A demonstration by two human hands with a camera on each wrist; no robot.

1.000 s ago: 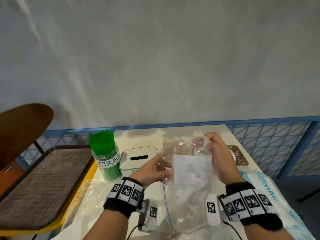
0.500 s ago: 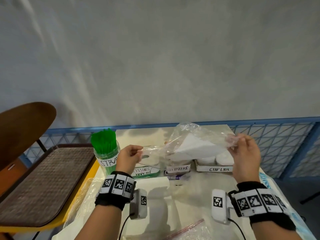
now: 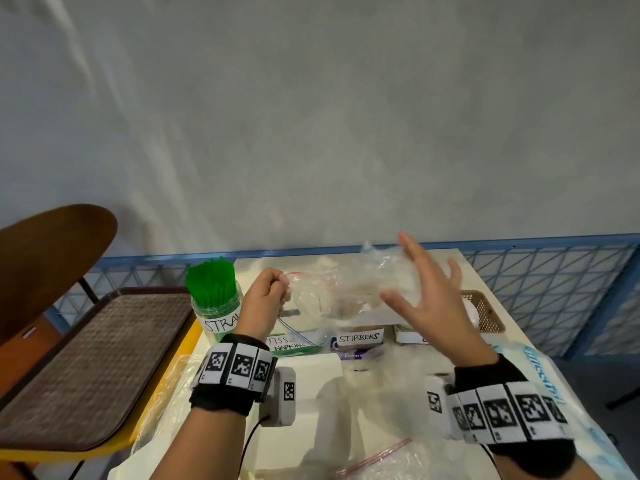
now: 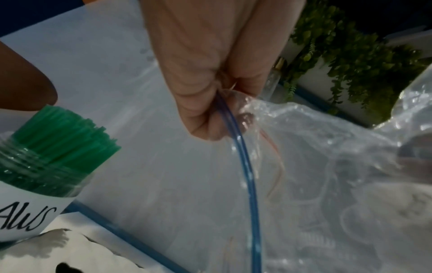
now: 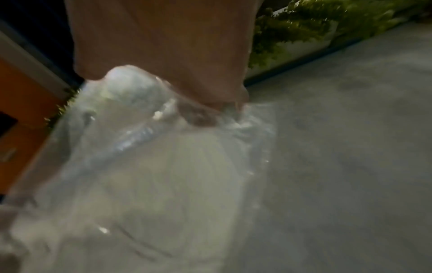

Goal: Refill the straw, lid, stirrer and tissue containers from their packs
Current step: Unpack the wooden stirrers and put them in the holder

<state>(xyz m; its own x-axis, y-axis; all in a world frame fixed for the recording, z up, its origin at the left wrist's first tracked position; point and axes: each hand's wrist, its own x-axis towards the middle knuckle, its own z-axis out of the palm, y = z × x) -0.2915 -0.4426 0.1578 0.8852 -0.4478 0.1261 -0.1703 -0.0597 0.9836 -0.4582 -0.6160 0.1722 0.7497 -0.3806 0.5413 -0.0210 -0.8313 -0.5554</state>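
My left hand (image 3: 263, 299) pinches the empty clear bag (image 3: 343, 292), my right hand (image 3: 429, 299) is spread flat on it, so next I put it down.

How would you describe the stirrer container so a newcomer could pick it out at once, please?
Start at the pale table against the blue railing and find the jar of green straws. From there follow the labelled row rightward, past the tissue box, to the stirrer container. It alone bears a white label reading STIRRERS.

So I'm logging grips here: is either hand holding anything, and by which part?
The left hand pinches the clear zip bag at a corner of its zip edge. The right hand has its fingers spread against the bag, gripping nothing.
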